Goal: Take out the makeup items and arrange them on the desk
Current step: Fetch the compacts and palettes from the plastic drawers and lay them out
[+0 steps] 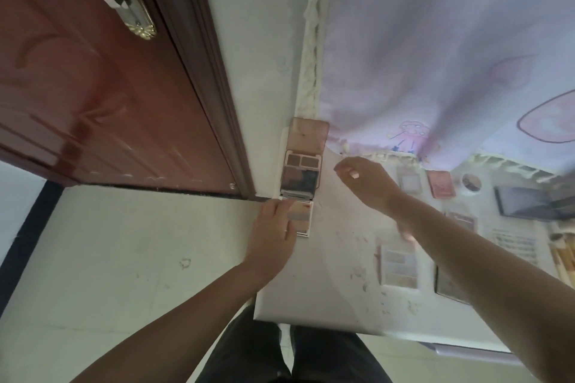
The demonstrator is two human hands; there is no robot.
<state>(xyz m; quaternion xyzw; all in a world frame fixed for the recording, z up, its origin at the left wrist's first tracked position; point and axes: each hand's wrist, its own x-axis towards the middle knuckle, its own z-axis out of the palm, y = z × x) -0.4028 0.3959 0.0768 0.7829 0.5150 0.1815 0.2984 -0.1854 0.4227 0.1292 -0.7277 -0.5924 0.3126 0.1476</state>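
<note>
Where palettes [303,177] lie, stained white desk [336,283], red door [93,87], curtain [435,40]

White desk [326,274], kinda scuffed with reddish smudges. Open eyeshadow palette [301,169] sits at its 10 o'clock corner, with a smaller palette [302,217] touching it just below. Pale palette [399,266] near the middle, dark one [448,284] beside it. Pink compact [440,184], round compact [471,182] and a tablet [529,204] around 2 o'clock.
</note>
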